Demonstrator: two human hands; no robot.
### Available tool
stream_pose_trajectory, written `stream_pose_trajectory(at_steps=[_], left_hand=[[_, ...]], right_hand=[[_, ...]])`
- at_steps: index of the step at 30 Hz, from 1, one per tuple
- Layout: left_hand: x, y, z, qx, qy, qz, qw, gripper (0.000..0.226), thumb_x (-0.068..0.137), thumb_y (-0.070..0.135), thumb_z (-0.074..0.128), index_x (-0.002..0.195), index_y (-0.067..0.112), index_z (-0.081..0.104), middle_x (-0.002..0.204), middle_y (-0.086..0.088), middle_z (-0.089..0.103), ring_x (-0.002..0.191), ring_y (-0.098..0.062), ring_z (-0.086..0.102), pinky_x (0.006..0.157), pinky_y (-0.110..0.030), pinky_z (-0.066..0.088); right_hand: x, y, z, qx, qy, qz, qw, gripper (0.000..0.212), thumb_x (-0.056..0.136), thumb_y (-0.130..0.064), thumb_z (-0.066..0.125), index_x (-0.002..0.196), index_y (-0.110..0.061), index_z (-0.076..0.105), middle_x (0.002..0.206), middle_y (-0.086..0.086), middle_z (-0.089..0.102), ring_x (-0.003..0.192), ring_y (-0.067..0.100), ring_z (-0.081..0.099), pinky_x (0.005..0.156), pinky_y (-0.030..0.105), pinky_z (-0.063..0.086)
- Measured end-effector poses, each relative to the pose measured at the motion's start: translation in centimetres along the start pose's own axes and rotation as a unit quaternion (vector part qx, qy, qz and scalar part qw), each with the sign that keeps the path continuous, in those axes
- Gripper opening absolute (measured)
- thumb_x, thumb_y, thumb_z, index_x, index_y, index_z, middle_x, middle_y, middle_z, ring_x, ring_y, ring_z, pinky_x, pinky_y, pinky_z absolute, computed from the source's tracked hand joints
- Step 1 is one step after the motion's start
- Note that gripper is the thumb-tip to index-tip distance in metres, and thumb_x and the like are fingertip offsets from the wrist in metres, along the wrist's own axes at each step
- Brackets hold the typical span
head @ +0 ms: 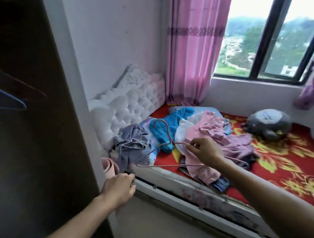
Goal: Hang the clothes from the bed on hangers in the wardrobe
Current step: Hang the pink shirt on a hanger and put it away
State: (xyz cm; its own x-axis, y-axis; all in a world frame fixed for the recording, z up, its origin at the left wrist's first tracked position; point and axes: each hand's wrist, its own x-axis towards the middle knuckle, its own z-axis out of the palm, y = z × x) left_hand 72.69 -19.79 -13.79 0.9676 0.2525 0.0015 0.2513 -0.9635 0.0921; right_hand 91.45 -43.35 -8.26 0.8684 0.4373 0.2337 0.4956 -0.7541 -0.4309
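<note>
The wardrobe (23, 120) fills the left of the scene, its dark side panel nearest. A blue hanger (8, 100) hangs inside. The bed (287, 163), covered by a red floral blanket, extends right toward the window. The clothes pile (188, 131) lies on the left part of the bed, beside the white tufted headboard (127, 106). It has a grey-lilac garment (132, 146) at the left, a blue knit garment (172, 123) farther back and a pink garment (202, 171) at the near edge. No garment from the pile is on a hanger yet.

The pink wire hanger (168, 165) is held above the pile, hook pointing far-left. The right hand (205, 152) pinches one sloping arm of it between thumb and fingertips. The left hand (119, 185) is at the near bed edge, just below the grey-lilac garment, fingers curled. Whether it grips cloth cannot be determined.

The step in hand is judged to be dressing the hanger.
- Lift a single garment free of the pile first.
- Feed one hanger arm through the neck opening, then the other.
- Keep the hook clear of loose threads and knit fabric, which may snag.
</note>
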Motion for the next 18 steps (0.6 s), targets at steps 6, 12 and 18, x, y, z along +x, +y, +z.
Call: stream_pose_trajectory(at_steps=[6,12,18], left_hand=[[13.2,5.6,4.1,0.015,-0.044,0.086,0.995,0.027,0.091,0.040,0.046,0.110,0.025,0.056,0.119,0.000,0.063,0.109,-0.024,0.059,0.084,-0.035,0.045],[26.0,10.5,6.3,-0.015,-0.090,0.167,0.982,0.019,0.092,0.036,0.045,0.104,0.025,0.056,0.108,0.001,0.064,0.098,-0.021,0.061,0.074,-0.034,0.042],[36.1,15.8,8.4,-0.017,-0.136,0.231,0.963,0.015,0.090,0.038,0.048,0.093,0.024,0.054,0.103,-0.002,0.066,0.095,-0.025,0.062,0.068,-0.033,0.041]], right_hand=[[3.3,12.6,0.2,0.033,0.026,0.164,0.986,0.027,0.084,-0.052,0.063,0.071,-0.029,0.067,0.071,-0.010,0.067,0.069,0.012,0.062,0.063,0.033,0.051],[7.1,21.8,-0.8,0.072,0.084,0.320,0.941,0.025,0.085,-0.045,0.066,0.065,-0.030,0.066,0.067,-0.007,0.067,0.065,0.014,0.061,0.059,0.032,0.048],[7.7,30.2,-1.1,0.109,0.161,0.438,0.878,0.029,0.090,-0.040,0.063,0.075,-0.016,0.073,0.070,0.002,0.070,0.069,0.021,0.065,0.067,0.038,0.051]])
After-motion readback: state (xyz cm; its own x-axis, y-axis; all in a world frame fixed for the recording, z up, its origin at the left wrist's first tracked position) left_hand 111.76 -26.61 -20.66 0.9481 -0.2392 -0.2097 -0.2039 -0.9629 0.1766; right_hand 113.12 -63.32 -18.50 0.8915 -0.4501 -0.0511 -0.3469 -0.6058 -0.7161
